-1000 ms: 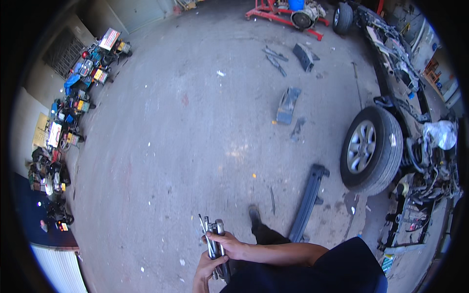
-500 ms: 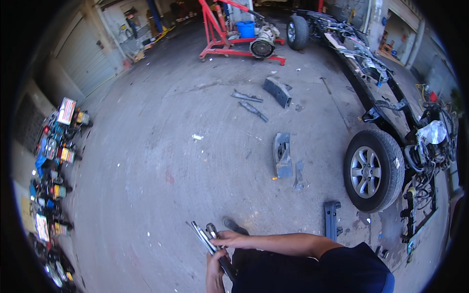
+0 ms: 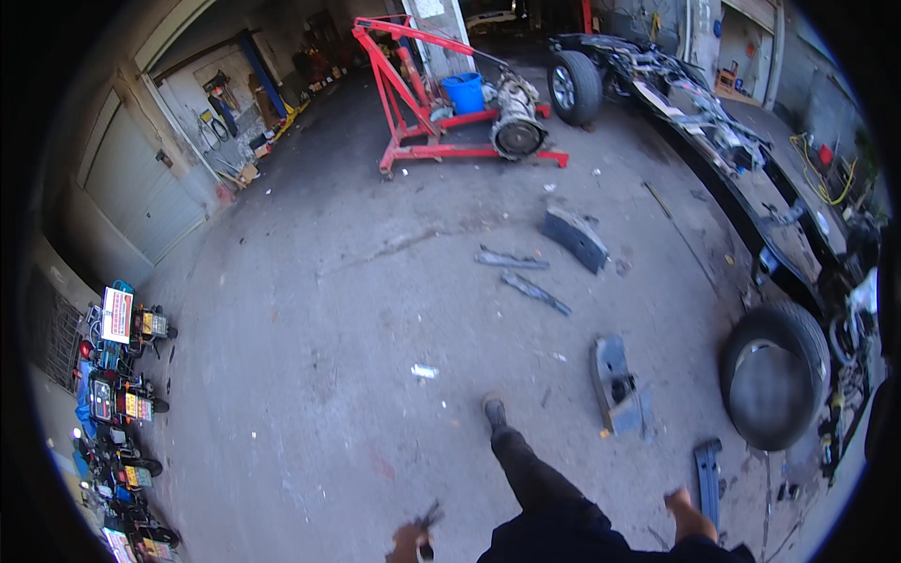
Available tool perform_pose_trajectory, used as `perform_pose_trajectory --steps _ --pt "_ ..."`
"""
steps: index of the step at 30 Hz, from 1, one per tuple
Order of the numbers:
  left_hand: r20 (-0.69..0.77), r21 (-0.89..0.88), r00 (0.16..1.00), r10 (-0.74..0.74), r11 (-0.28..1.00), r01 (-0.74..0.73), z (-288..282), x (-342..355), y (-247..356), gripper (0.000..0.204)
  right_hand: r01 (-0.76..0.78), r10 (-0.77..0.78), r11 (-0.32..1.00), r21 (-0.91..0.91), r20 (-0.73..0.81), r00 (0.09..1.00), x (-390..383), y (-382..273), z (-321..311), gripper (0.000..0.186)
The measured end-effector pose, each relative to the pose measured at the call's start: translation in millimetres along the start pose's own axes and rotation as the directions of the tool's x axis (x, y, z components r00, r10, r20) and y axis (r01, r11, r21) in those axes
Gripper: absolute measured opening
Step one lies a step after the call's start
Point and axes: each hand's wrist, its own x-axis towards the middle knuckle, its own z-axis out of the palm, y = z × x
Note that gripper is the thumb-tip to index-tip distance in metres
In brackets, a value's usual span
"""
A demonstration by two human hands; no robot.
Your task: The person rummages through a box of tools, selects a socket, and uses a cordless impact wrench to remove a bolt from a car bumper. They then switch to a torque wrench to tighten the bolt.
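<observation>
At the lower edge, my left hand is closed around a bundle of metal hand tools. They are blurred, and their exact kinds do not show. My right hand swings out on the other side of my body, fingers curled in, with nothing visible in it. Beside it, a long dark metal beam lies on the floor, apart from the hand as far as I can tell. One leg with a dark shoe is stretched forward between the hands.
Ahead on the concrete lie a bracket-like metal part, two dark strips and a curved piece. A wheel and vehicle frame line the right. A red hoist stands far ahead, parked motorcycles at left.
My hands were together on the metal tools; the right has let go and moved away to the right. One leg has stepped forward, and the view has tipped up toward the hoist.
</observation>
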Motion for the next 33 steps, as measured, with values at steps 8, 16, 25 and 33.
perform_pose_trajectory --steps 8,16,25,33 --pt "0.247 -0.881 0.95 -0.188 0.364 0.301 -179 65 29 0.05 0.796 -0.271 0.411 -0.444 0.775 0.571 6 -382 0 0.039" --pt "0.24 -0.947 0.963 -0.122 0.188 0.26 -388 208 77 0.037 0.877 -0.907 0.42 0.232 0.145 0.396 -27 -1114 -189 0.039" --pt "0.345 -0.902 0.939 -0.003 0.277 0.332 -651 414 24 0.027 0.956 -0.912 0.281 0.089 0.334 0.238 -82 -1406 -202 0.039" --pt "-0.117 -0.821 0.975 -0.191 0.57 0.013 -1078 609 -13 0.031 0.783 -0.29 -0.02 -0.622 0.753 0.591 33 -1391 -114 0.02"
